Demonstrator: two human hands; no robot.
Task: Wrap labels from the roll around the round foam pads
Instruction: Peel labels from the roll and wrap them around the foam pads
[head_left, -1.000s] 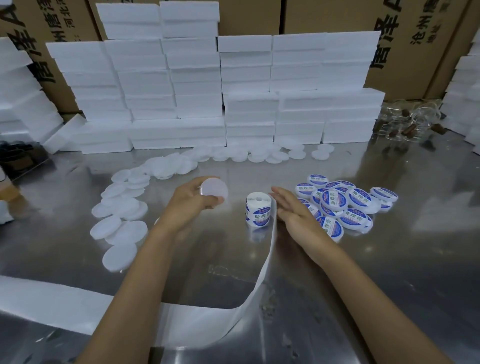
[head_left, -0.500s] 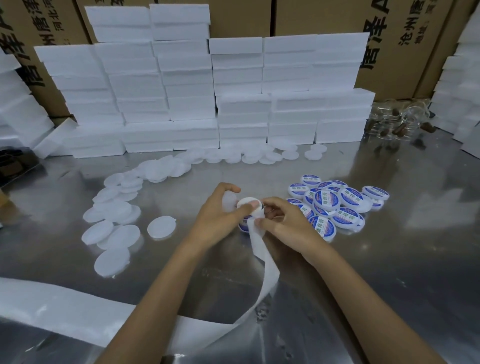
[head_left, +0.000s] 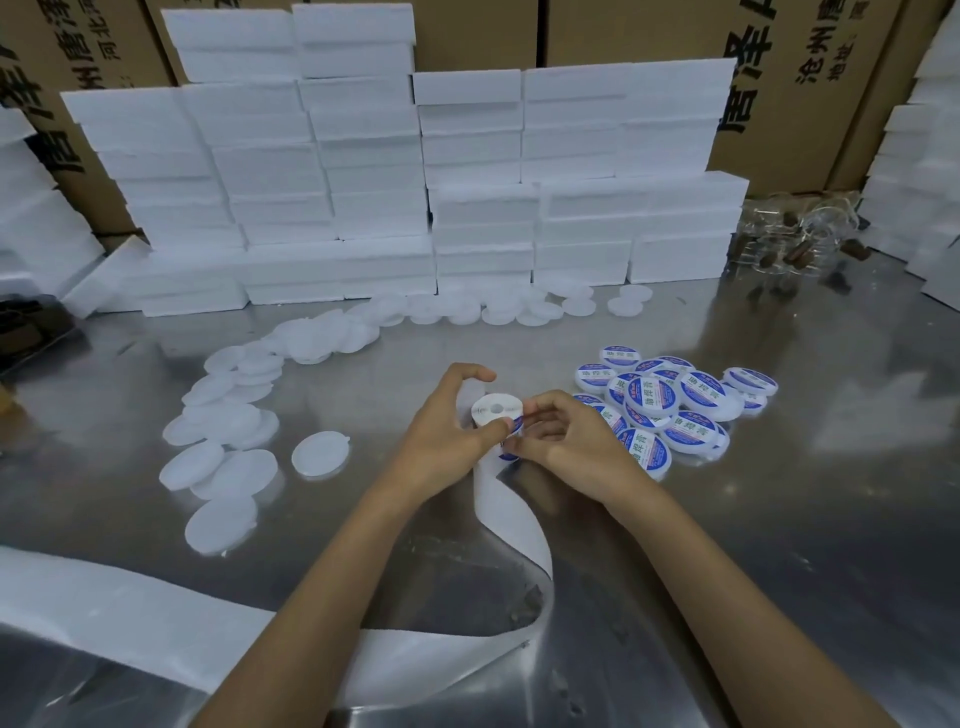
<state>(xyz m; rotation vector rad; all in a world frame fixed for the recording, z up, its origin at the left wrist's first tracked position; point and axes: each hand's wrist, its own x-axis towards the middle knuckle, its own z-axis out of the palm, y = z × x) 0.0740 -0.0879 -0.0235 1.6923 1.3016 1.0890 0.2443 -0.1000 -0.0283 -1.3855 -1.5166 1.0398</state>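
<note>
Peeling in progress at centre of steel table (head_left: 779, 519). Entries as follows.

Label roll (head_left: 493, 410): upright, between both hands, core hole facing up. A second ago standing free with both hands clear of it; half a second ago both hands closed in on it; now gripped.

Left hand (head_left: 447, 441): curled round near side of roll, thumb pressed on the rim, index arched over a blank foam pad (head_left: 470, 389) tucked behind the roll. Same pad held up in these fingers a second ago; now brought down against the roll.

Right hand (head_left: 566, 447): fingertips pinched together on a blue-and-white label (head_left: 511, 434) at the roll's edge. Flat and idle beside the roll a second ago. Whether the label is lifted clear of its backing: cannot tell.

Backing strip (head_left: 511, 519): spent white liner, trailing from roll toward viewer, then curling away left.

Blank pads (head_left: 223, 467): scattered left of the hands, well apart from roll; more along the foam block stack (head_left: 363, 208).

Labelled pads (head_left: 675, 410): heap just right of right hand, several already finished.

Reading of change: pickup over, label-lifting begun; likely next, label laid round the pad in left hand. Risk: thin label folding onto itself.
</note>
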